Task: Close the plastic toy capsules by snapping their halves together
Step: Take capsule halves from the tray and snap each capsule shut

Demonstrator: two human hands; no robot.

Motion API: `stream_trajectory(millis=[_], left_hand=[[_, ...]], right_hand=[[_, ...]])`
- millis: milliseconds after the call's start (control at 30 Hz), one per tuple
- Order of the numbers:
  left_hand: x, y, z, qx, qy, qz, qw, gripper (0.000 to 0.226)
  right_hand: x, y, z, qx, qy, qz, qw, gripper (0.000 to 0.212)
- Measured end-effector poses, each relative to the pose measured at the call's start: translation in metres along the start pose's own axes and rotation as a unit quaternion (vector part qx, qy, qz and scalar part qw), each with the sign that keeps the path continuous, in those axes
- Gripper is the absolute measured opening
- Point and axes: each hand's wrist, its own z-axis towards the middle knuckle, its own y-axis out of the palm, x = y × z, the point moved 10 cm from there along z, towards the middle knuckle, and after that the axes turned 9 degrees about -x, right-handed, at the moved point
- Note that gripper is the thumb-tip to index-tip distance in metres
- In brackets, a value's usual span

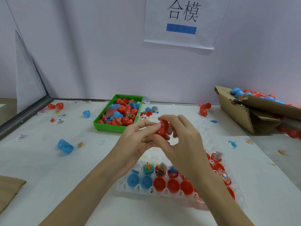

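Observation:
A red capsule is held above the table's middle, its two halves meeting at a visible seam. My left hand pinches its lower half from the left. My right hand curls round it from the right, fingertips on its upper half. Below my wrists lies a clear plastic holder tray with blue halves and red halves open side up. Some of them hold small toys.
A green bin of red and blue capsules stands behind my hands. At the right a torn cardboard box holds more capsules. An open blue capsule, loose red halves, small toys and labels lie scattered on the white table.

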Motion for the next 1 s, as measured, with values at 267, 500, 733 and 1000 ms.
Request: stream_trajectory(millis=[267,500,733,1000], left_hand=[[0.004,0.005,0.0,-0.017,-0.004,-0.093,0.996,0.037],[-0.006,0.004,-0.001,0.013,-0.044,-0.108,0.993,0.034],[-0.005,0.008,-0.002,0.004,-0.053,-0.116,0.992,0.037],[-0.006,0.01,-0.004,0.001,-0.077,-0.156,0.985,0.034]], right_hand=[[-0.004,-0.003,0.001,0.024,-0.002,0.119,0.993,0.041],[-0.006,0.001,0.0,0.012,-0.027,0.077,0.997,0.037],[-0.004,-0.001,0.001,0.015,-0.029,0.038,0.999,0.041],[-0.008,-0.001,0.0,0.02,-0.05,0.041,0.998,0.045]])
